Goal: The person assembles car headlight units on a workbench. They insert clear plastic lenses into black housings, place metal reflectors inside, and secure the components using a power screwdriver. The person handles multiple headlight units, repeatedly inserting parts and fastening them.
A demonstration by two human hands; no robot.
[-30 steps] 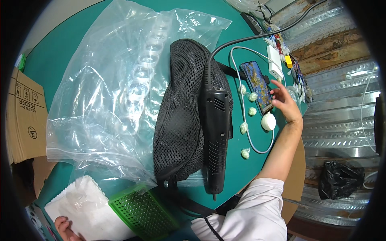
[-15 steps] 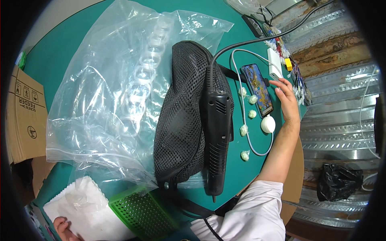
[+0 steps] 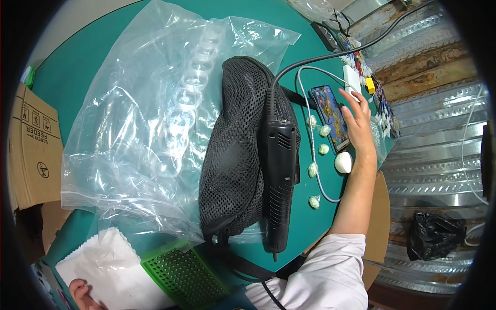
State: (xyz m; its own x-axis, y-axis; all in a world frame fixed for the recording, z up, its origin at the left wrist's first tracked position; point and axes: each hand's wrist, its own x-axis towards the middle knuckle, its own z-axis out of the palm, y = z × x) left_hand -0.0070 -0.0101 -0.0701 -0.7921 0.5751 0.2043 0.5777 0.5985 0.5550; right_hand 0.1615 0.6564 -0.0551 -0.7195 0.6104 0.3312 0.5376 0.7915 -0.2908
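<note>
My right hand point(image 3: 357, 116) is over the right side of the table with its fingers apart, nothing held. Its fingertips come close to the right edge of a black smartphone point(image 3: 330, 116) with a lit screen and to a white power strip point(image 3: 352, 78). A round white puck-shaped piece point(image 3: 343, 161) lies by my wrist. Down at the lower left, my left hand point(image 3: 81, 295) is partly cut off by the picture's rim. Its loosely bent fingers rest at the edge of a white cloth point(image 3: 116, 271), with nothing seen in them.
A black electric screwdriver point(image 3: 281, 181) lies on a black mesh bag point(image 3: 232, 150), its cord running to the upper right. A large clear plastic bag point(image 3: 129, 119) covers the left. Several small wrapped balls point(image 3: 324, 149), a green perforated tray point(image 3: 183, 274) and a cardboard box point(image 3: 33, 150) surround them.
My right hand has moved slightly left, nearer the phone's edge, its forearm now covering more of the white cable beside the puck. The left hand stays put.
</note>
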